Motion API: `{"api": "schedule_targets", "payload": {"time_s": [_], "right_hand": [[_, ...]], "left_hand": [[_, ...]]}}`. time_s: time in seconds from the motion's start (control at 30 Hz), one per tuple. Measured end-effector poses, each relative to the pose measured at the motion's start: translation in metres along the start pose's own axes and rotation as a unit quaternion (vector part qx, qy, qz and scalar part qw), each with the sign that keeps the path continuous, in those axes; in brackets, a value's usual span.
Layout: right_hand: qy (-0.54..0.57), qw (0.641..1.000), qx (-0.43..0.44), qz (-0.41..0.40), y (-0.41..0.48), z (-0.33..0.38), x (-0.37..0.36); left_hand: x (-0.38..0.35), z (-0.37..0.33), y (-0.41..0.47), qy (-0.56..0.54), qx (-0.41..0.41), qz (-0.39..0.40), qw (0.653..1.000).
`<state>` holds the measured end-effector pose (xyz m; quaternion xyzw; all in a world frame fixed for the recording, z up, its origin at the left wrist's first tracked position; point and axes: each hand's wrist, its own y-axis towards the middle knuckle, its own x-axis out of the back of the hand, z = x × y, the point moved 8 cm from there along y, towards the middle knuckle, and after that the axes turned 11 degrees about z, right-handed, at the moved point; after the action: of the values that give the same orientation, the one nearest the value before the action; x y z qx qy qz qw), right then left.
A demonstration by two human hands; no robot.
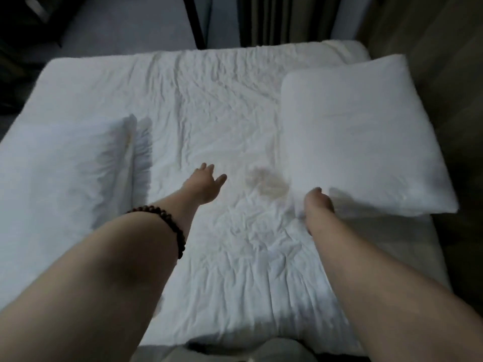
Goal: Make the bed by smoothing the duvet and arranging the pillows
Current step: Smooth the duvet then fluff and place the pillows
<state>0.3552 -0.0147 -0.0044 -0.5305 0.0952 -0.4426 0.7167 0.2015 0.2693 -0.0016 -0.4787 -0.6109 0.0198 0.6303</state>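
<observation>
- Right hand (pixel 317 202) closes its grip on the near corner of the right pillow (pixel 360 137), fingers curled into the white fabric; the pillow lies askew along the right side of the bed (pixel 407 246), its outer edge at or past the mattress edge.
- Left hand (pixel 206 185) hovers over the middle of the duvet (pixel 214 100), fingers spread and holding nothing; a dark beaded bracelet (pixel 172 231) circles that forearm.
- Left pillow (pixel 60 163) lies flat at the bed's left side, well apart from its partner, with bare duvet between them.
- Spread across the mattress, the duvet is creased throughout, with the heaviest wrinkles between the two arms; a faint yellowish stain (pixel 266 181) shows just beside the gripped corner.
- By the look of it, the job is at an early to middle stage: the cover is laid out but not smoothed, and neither pillow appears set in a final, squared place.
- Left to do, on this evidence: flatten the wrinkles and line up both pillows.
</observation>
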Motion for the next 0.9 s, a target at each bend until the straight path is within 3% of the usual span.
{"api": "schedule_targets", "payload": {"time_s": [0.07,0.17,0.3,0.47,0.7,0.8,0.9], "right_hand": [[-0.039,0.998,0.037,-0.013,-0.03,0.001,-0.049],[-0.13,0.988,0.059,0.05,-0.079,-0.019,-0.156],[-0.158,0.975,0.024,0.157,-0.14,-0.064,-0.303],[-0.214,0.944,0.046,0.246,-0.196,-0.084,-0.454],[-0.171,0.938,0.112,0.28,-0.196,-0.104,-0.582],[-0.192,0.936,0.132,0.266,-0.193,-0.108,-0.603],[-0.196,0.922,0.177,0.283,-0.203,-0.089,-0.607]], "left_hand": [[0.009,0.09,-0.019,-0.019,0.038,-0.028,0.999],[0.021,0.237,-0.059,-0.049,0.133,-0.082,0.987],[0.026,0.42,-0.13,-0.118,0.273,-0.136,0.945],[0.001,0.585,-0.179,-0.25,0.363,-0.124,0.889],[-0.042,0.692,-0.182,-0.331,0.327,-0.118,0.878],[-0.054,0.717,-0.186,-0.398,0.339,-0.109,0.846],[-0.048,0.71,-0.191,-0.432,0.314,-0.091,0.841]]}}
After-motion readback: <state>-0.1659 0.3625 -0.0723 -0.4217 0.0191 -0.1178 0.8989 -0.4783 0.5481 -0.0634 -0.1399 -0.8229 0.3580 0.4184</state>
